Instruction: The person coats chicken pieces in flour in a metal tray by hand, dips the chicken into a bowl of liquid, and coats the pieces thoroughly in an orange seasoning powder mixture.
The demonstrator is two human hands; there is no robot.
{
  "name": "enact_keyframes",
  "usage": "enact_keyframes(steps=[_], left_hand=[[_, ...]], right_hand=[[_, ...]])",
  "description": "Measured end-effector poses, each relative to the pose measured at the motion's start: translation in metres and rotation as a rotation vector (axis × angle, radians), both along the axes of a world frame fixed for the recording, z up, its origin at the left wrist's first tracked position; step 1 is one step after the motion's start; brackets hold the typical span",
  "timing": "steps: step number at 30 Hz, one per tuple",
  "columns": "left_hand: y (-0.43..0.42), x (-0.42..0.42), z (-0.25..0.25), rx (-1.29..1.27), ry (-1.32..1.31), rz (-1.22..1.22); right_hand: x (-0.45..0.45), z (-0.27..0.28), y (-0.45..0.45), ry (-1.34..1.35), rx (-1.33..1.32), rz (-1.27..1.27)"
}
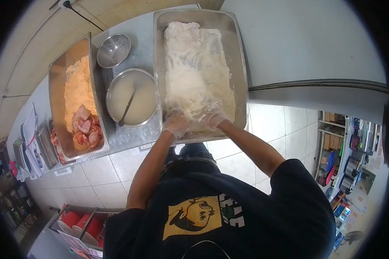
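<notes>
A deep metal tray (pixel 243 56) holds white flour (pixel 190 77), with a flour-coated lump (pixel 183 32) at its far end. Both my hands, in clear plastic gloves, are down in the flour at the near end of this tray. My left hand (pixel 176 120) is at the near left corner, its fingers buried or blurred by flour. To its right, my right hand (pixel 211 115) reaches into the same flour, fingertips hidden too. Whether either hand grips anything cannot be made out.
Left of the tray stand a bowl of pale liquid (pixel 138 101) with a spoon (pixel 127 105), a small empty metal bowl (pixel 113 51), and another tray (pixel 52 90) with orange powder (pixel 78 86) and raw meat (pixel 87 127). A grey surface (pixel 298 43) adjoins on the right.
</notes>
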State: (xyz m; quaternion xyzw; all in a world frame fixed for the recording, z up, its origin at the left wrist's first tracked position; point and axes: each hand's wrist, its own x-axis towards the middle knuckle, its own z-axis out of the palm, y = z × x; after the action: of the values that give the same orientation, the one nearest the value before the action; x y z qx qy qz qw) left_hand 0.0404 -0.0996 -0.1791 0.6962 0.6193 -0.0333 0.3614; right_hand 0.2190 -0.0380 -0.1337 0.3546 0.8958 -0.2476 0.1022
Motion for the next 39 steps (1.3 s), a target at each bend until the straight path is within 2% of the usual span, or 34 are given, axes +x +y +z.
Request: enact_keyframes(steps=[1,2,3,5,6,9,10,11,12,13,14,15,16,18,19,21,22,24,25,26,28,29,31,32,33,34,35,36,37,38,39], left_hand=[[0.001,-0.007,-0.014,-0.158,-0.01,-0.257],[-0.001,-0.009,-0.017,-0.164,-0.009,-0.267],[-0.002,-0.01,-0.02,-0.153,-0.066,-0.235],[-0.002,-0.009,-0.018,-0.145,-0.123,-0.205],[0.001,-0.003,-0.008,-0.125,-0.095,-0.236],[0.009,0.004,0.025,-0.073,-0.089,-0.281],[0.012,0.006,0.033,-0.044,-0.106,-0.291],[0.014,0.008,0.038,-0.042,-0.109,-0.29],[0.018,0.009,0.042,-0.124,-0.05,-0.163],[0.024,0.009,0.044,-0.205,0.008,-0.038],[0.033,0.002,0.046,-0.2,0.008,-0.038],[0.042,-0.009,0.044,-0.058,-0.017,-0.151],[0.049,-0.015,0.043,0.076,-0.044,-0.26],[0.079,-0.015,0.082,0.048,0.062,-0.084],[0.102,-0.018,0.06,0.055,0.026,-0.064],[0.134,-0.024,-0.013,0.057,-0.011,-0.049],[0.14,-0.023,-0.057,0.178,-0.059,-0.134],[0.145,-0.013,-0.086,0.321,-0.106,-0.219],[0.134,-0.006,-0.086,0.189,-0.086,-0.024],[0.105,0.003,-0.087,0.033,-0.069,0.165],[0.069,0.005,0.039,-0.173,0.019,0.022],[0.049,0.007,0.043,-0.135,0.014,0.043],[0.014,0.016,0.043,-0.11,0.006,0.058],[0.007,0.024,0.045,-0.122,0.046,0.084],[0.01,0.028,0.043,-0.121,0.089,0.112],[0.009,0.03,0.028,-0.106,0.09,0.101],[0.004,0.034,0.004,-0.107,0.069,0.021],[0.007,0.035,-0.006,-0.097,0.05,-0.056],[0.013,0.033,0.015,-0.073,0.049,-0.064],[0.012,0.028,0.038,-0.083,-0.076,0.006],[0.016,0.022,0.039,-0.066,-0.006,-0.112]], right_hand=[[-0.018,0.02,-0.005,-0.194,-0.01,0.005],[-0.032,0.027,-0.01,-0.389,-0.024,0.004],[-0.041,0.017,-0.016,-0.389,-0.032,-0.007],[-0.053,-0.023,-0.028,-0.29,0.097,-0.611],[-0.055,-0.039,-0.029,-0.291,0.096,-0.616],[-0.049,-0.088,-0.024,-0.315,0.355,-0.424],[-0.04,-0.097,-0.02,-0.203,0.13,-0.447],[-0.032,-0.108,-0.016,-0.145,0.017,-0.452],[-0.025,-0.112,-0.011,-0.091,-0.099,-0.463],[-0.021,-0.11,0.001,-0.234,-0.078,-0.141],[-0.016,-0.109,0.016,-0.373,-0.054,0.182],[-0.008,-0.106,0.029,-0.373,-0.054,0.184],[0.002,-0.101,0.04,-0.083,-0.193,0.069],[0.025,-0.088,0.059,0.486,-0.473,-0.179],[0.029,-0.081,0.073,0.535,-0.484,-0.255],[0.02,-0.09,0.115,0.197,-0.254,-0.341],[0.013,-0.11,0.133,0.045,-0.175,-0.37],[0.006,-0.155,0.133,0.038,-0.196,-0.414],[0.007,-0.164,0.12,0.084,-0.223,-0.399],[0.018,-0.159,0.095,0.143,-0.144,-0.187],[0.031,-0.113,0.037,0.2,0.234,0.291],[0.023,-0.056,0.017,-0.018,0.21,0.157],[0.01,-0.008,-0.022,-0.238,0.172,0.018],[0.003,-0.006,-0.032,-0.307,0.173,-0.08],[-0.003,-0.005,-0.029,-0.371,0.186,-0.18],[-0.001,-0.031,-0.027,-0.37,0.199,-0.195],[0.005,-0.078,-0.029,-0.305,0.054,-0.25],[0.006,-0.084,-0.022,-0.269,0.0,-0.282],[0.007,-0.092,-0.015,-0.233,-0.055,-0.314],[0.012,-0.1,-0.008,-0.183,-0.114,-0.311],[0.017,-0.112,-0.007,-0.113,-0.148,-0.283]])
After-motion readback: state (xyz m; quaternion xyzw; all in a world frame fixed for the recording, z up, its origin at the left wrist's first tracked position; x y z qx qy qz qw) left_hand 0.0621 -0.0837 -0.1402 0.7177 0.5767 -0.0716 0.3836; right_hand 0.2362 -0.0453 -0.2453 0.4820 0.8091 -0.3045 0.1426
